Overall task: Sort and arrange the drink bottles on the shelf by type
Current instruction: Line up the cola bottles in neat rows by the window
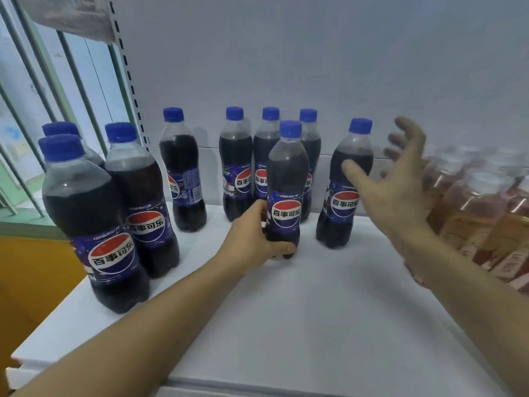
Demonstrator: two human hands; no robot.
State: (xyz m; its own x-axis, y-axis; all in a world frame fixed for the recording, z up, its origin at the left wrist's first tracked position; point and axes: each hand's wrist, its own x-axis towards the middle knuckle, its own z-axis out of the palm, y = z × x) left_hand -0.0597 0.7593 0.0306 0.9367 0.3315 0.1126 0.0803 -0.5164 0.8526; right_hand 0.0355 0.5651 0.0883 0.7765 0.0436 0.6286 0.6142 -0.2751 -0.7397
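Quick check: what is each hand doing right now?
Left hand: grips the front cola bottle near its base.
Right hand: open, fingers spread, holding nothing.

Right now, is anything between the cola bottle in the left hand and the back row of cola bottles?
Nothing visible blocks it. The left hand grips the cola bottle just in front of three back-row bottles, with only bare shelf around it. The right hand hovers open beside another bottle.

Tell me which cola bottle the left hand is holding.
The left hand grips the cola bottle standing alone in front of the back row, middle of the shelf; the others are untouched.
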